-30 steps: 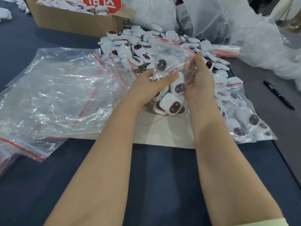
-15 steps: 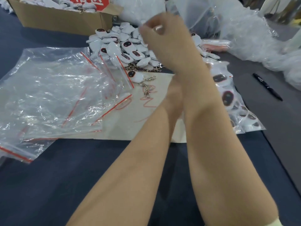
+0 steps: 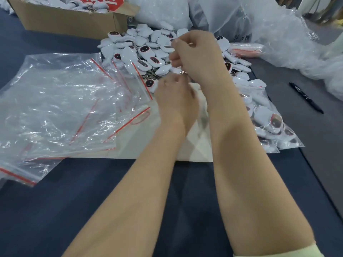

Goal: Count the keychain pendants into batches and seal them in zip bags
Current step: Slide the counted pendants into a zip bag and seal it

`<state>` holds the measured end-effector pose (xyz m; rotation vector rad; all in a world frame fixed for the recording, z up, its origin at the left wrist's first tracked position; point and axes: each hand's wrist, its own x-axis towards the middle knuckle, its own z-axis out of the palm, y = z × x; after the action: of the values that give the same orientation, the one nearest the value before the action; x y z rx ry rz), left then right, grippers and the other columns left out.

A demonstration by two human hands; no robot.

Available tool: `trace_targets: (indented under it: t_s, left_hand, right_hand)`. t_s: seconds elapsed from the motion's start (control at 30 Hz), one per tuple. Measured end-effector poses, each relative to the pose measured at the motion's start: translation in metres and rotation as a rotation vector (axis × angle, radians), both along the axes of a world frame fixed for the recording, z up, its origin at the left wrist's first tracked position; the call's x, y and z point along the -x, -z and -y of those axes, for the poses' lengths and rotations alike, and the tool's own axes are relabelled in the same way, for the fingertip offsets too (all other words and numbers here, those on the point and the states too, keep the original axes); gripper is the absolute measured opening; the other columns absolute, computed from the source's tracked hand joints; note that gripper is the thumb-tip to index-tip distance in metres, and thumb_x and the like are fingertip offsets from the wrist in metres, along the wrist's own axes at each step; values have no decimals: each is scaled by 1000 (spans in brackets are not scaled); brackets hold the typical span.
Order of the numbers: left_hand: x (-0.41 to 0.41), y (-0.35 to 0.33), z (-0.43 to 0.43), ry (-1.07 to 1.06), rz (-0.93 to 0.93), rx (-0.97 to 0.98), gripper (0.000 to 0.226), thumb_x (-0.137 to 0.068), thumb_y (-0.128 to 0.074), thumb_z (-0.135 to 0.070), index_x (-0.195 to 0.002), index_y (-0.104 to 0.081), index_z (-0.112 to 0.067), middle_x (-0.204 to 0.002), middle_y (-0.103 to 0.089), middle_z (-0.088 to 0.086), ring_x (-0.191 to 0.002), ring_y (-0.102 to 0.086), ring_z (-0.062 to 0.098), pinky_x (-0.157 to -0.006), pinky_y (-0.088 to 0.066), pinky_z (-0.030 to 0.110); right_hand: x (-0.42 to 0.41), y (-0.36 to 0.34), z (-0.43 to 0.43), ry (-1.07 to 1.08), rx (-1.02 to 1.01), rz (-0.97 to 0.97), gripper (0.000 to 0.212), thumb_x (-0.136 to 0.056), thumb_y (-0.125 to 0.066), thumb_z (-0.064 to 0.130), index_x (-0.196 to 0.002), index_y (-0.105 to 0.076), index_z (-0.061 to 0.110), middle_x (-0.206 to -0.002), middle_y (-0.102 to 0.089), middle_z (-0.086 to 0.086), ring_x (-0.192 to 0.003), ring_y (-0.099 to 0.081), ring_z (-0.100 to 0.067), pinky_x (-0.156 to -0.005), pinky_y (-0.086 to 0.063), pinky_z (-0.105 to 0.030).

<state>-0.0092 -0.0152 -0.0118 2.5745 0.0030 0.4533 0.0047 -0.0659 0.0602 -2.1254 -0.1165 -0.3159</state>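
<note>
A pile of white keychain pendants [image 3: 148, 52] with dark red-rimmed faces and metal clasps lies at the middle back. My right hand [image 3: 196, 56] hovers over the pile with its fingers curled; a pendant's edge and metal clasp [image 3: 182, 71] show under its palm. My left hand [image 3: 176, 97] is blurred just in front of the pile, over a beige sheet [image 3: 194, 149]; its fingers are unclear. Empty zip bags [image 3: 59, 108] with red seal strips spread out on the left. Filled zip bags of pendants [image 3: 269, 123] lie to the right of my right forearm.
A cardboard box [image 3: 70, 23] holding more pendants stands at the back left. Large crumpled plastic bags [image 3: 278, 38] fill the back right. A black marker [image 3: 306, 97] lies on the grey surface at the right. The dark blue table [image 3: 55, 210] runs along the front.
The filled zip bag that both hands held has gone down onto the bags at the right. My right hand lifted, then came down over the pendant pile; my left hand followed toward the pile's front edge.
</note>
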Motion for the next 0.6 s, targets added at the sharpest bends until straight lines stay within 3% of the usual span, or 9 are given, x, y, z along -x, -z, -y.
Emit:
trace_targets:
  t_s: [0.07,0.13,0.17,0.23,0.33,0.4,0.47,0.53,0.6]
  left_hand:
    - [-4,8,-18,-149,32,-83,39,-89,-46,-27,-125,-51,-15,-142,-40,7,-139,-22,26,-113,-13,38]
    - [-6,17,-40,-256,-53,-70,50,-89,-51,-31,-133,-42,-12,-151,-25,13,-145,-6,32,-115,2,51]
    - [-6,19,-46,-268,-122,-46,54,-89,-52,-32,-137,-37,-10,-152,-22,15,-144,-6,34,-115,3,53]
    - [-7,22,-51,-271,-196,-41,56,-90,-51,-27,-140,-31,-11,-148,-32,16,-140,-21,34,-116,-5,52]
    - [-10,21,-50,-217,-135,-32,47,-87,-49,-14,-133,-39,-16,-126,-56,12,-123,-45,32,-107,-23,44]
    - [-9,18,-47,-170,-71,37,46,-84,-49,-9,-129,-43,-17,-115,-62,10,-115,-52,32,-98,-30,40]
    - [-8,15,-45,-130,-4,182,42,-86,-47,-9,-127,-47,-16,-110,-64,9,-108,-56,33,-93,-39,40]
    - [-7,11,-40,-84,61,400,33,-89,-49,-12,-121,-53,-12,-107,-66,8,-102,-59,30,-89,-45,37]
    - [-8,7,-37,-53,84,590,26,-90,-53,-12,-116,-58,-10,-103,-68,3,-98,-62,21,-87,-45,26]
  right_hand:
    - [-5,5,-2,28,-131,-1,17,-92,-49,14,-83,-62,16,-71,-69,3,-72,-66,-12,-76,-53,-29]
    - [-9,17,-7,-5,-181,-93,19,-92,-48,11,-78,-60,16,-68,-66,1,-61,-62,-11,-66,-51,-26]
    - [-12,27,-10,-34,-169,-165,19,-93,-48,10,-80,-60,15,-69,-66,0,-59,-61,-12,-63,-50,-25]
    - [-16,49,-16,-73,-137,-285,16,-94,-48,10,-83,-60,12,-76,-68,-7,-63,-62,-19,-63,-51,-28]
    - [-21,71,-19,-8,-130,-311,21,-91,-52,9,-72,-60,14,-93,-70,-21,-87,-65,-34,-87,-52,-47]
    - [-23,76,-17,26,-168,-292,27,-90,-53,9,-65,-58,19,-89,-71,-16,-88,-64,-34,-91,-51,-49]
    - [-24,78,-14,39,-187,-264,31,-89,-53,11,-60,-57,20,-69,-66,-2,-73,-60,-23,-81,-52,-43]
    - [-24,79,-11,47,-178,-216,40,-91,-54,15,-52,-51,21,-47,-53,12,-57,-48,-11,-64,-44,-31]
    - [-21,79,-10,47,-203,-173,41,-94,-55,20,-53,-52,22,-41,-48,15,-51,-42,-2,-57,-35,-23]
